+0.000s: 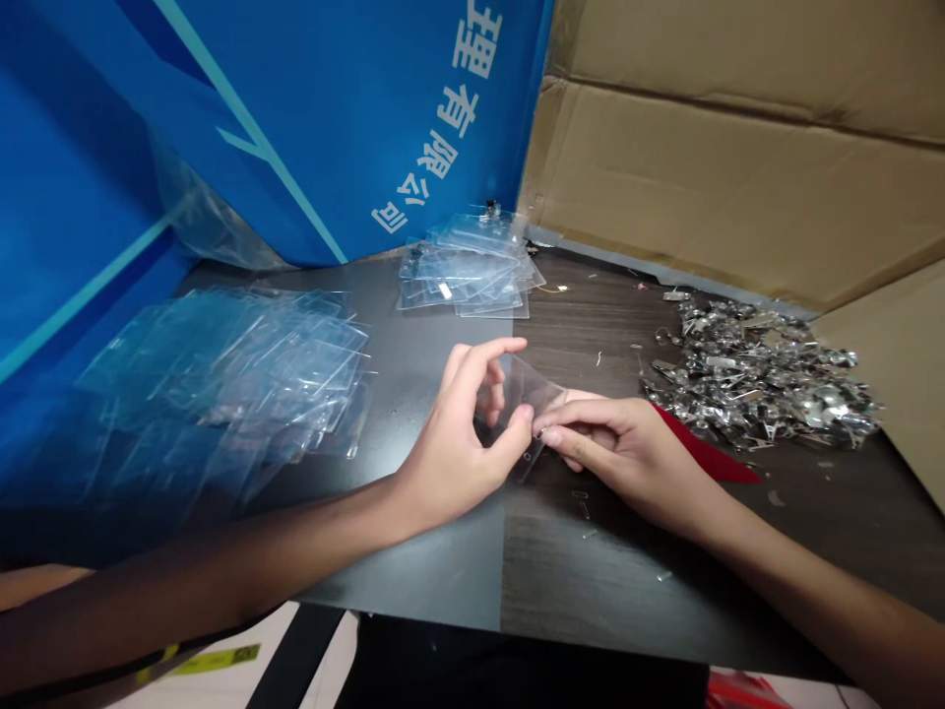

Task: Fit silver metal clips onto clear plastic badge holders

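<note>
My left hand (462,433) pinches a clear plastic badge sleeve (526,394) between thumb and fingers above the dark table (576,571). My right hand (627,448) meets it from the right, fingers pressed together at the sleeve's lower edge on something small that I cannot make out. The two hands touch at the fingertips.
A wide spread of clear sleeves (228,379) lies at the left, and a smaller stack (469,271) sits at the back. A heap of metal clips (760,379) lies at the right on a red sheet (709,455). Blue panels (310,118) and cardboard (738,148) wall the table.
</note>
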`<state>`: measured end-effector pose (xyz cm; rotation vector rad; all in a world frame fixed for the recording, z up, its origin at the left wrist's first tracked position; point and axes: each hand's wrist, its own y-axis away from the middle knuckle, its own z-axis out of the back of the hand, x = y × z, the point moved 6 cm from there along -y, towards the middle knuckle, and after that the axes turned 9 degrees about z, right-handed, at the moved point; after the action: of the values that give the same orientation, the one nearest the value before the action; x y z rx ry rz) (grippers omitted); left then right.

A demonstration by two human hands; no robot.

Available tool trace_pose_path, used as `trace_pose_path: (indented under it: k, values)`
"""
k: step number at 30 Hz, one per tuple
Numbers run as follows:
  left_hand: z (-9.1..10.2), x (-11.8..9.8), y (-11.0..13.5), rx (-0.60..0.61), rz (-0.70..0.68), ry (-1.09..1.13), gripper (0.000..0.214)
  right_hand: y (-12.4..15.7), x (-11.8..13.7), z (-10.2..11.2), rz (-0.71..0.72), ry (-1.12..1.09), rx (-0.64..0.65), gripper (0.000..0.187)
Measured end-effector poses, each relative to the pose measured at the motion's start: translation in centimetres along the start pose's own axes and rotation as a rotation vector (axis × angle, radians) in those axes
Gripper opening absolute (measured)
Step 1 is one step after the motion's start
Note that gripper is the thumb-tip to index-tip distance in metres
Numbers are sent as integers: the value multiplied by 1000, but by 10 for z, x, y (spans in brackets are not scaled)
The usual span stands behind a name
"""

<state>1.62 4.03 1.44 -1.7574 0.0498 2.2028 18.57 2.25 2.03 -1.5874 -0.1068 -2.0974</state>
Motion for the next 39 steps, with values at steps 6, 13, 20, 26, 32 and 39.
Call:
trace_pose_path:
  k: [6,13,20,26,32,39]
  values:
    - [-2,3,-1,35,54,22,50,4,-13,-2,-196,-38,17,41]
    - [-3,6,1,66,83,26,50,6,2,-5,-67,49,91,22]
    - [-3,5,4,213,85,15,63,8,10,-6,-37,-29,92,15]
    - [-2,5,1,145,78,-49,75,9,17,-2,15,95,72,11]
    - [1,3,-1,37,31,-100,73,11,14,-5,16,95,45,12]
    - [3,0,1,-24,-24,-190,72,9,11,-3,13,119,29,15]
